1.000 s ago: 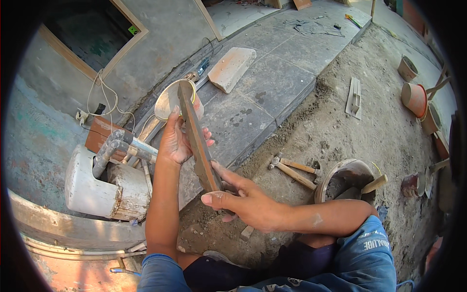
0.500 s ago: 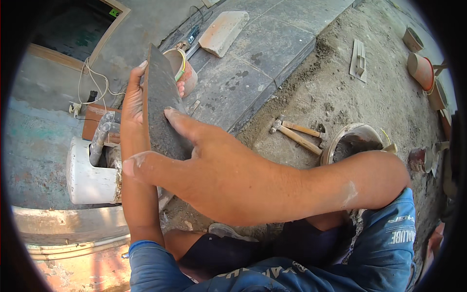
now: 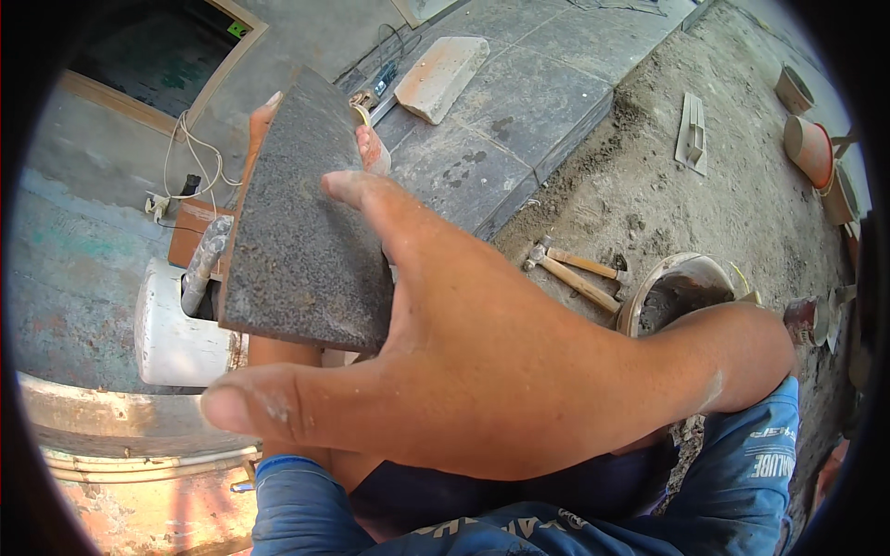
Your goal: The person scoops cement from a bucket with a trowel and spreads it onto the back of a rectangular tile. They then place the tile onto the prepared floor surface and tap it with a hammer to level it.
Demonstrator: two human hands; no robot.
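Observation:
A dark grey, rough-faced tile [image 3: 306,232] is held up in front of me, its broad face tilted toward me. My left hand [image 3: 261,130] is closed round it from behind; the thumb shows at the left edge and some fingertips at the right edge, with the palm hidden. My right hand [image 3: 491,343] lies across the tile's lower right side, index finger touching the face and thumb stretched out to the left below the bottom edge. Its other fingers are hidden. Beyond the tile, a bucket is mostly covered.
Two wooden-handled hammers [image 3: 575,273] lie on sandy ground beside a mortar bucket [image 3: 640,306]. A flat trowel [image 3: 692,134] rests farther off. A pale block [image 3: 443,79] sits on the dark tiled step [image 3: 482,171]. Leftward stand a white container [image 3: 171,338] with a pipe and a cable [image 3: 195,153].
The tile has turned from nearly edge-on to show its broad face, and sits closer. My right hand has come nearer, its thumb moving lower. The view has shifted slightly.

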